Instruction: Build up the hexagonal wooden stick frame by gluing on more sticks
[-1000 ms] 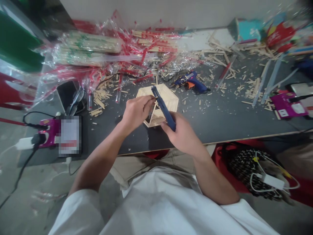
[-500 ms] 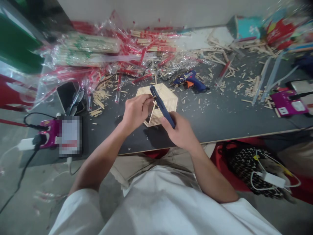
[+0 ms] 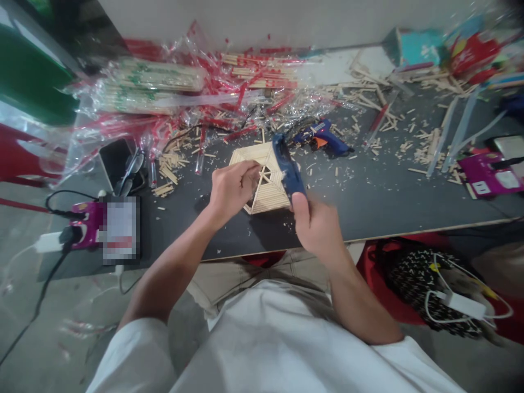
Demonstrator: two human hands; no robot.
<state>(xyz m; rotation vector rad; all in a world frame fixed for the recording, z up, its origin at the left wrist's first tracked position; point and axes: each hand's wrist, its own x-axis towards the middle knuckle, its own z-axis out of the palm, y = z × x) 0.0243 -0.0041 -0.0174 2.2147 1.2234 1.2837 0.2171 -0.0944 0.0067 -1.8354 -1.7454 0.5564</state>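
A hexagonal piece built from rows of thin wooden sticks (image 3: 268, 202) lies on the dark table, with a small gap at its centre. Over its left side is my left hand (image 3: 232, 188), closed in a pinch by the central gap; whatever is between the fingertips is too small to make out. My right hand (image 3: 319, 224) is wrapped round a dark blue hand tool (image 3: 291, 169), blurred by motion and held over the right edge of the hexagon. A blue glue gun (image 3: 323, 136) with an orange trigger rests on the table beyond it.
Plastic-wrapped stick bundles (image 3: 151, 82) and red wrappers crowd the back. Cut stick pieces (image 3: 170, 169) are scattered about. At left are glasses (image 3: 131, 170), a phone (image 3: 112, 158) and a purple power strip (image 3: 88, 224). Another purple strip (image 3: 487, 174) and clear glue sticks (image 3: 462, 131) lie right.
My right hand has moved right with the blue tool, off the middle of the hexagon, uncovering its central gap. My left hand has stayed nearly in place, still pinched.
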